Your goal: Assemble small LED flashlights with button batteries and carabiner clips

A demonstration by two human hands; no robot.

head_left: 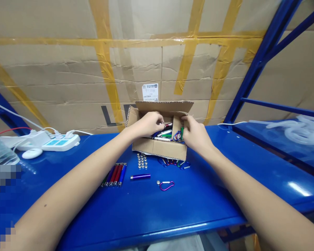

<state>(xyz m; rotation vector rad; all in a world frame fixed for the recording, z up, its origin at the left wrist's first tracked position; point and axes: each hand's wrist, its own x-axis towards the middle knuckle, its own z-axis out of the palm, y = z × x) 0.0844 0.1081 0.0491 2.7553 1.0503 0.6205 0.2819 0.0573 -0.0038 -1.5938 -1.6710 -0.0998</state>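
My left hand [152, 124] reaches into a small open cardboard box [159, 148], its fingers pinched at one end of a slim dark-red metal tube [169, 125]. Under it lie more silver, blue and green tubes. My right hand [197, 134] is at the box's right wall, thumb and fingers closed over it. A green tube [182, 133] and a blue carabiner [176, 135] are in the compartment beside that thumb, behind a cardboard divider [176, 122]. In front of the box, a purple-blue tube [140, 177] lies alone, left of a purple carabiner [167, 186] and a silver button cell [158, 182].
Several tubes [116, 175] lie in a row by my left forearm. Silver button cells [142, 161] form a grid, with carabiners [174, 162] along the box's front. A power strip [61, 143] stands left on the blue table [157, 216]. Large taped cartons [136, 69] rise behind.
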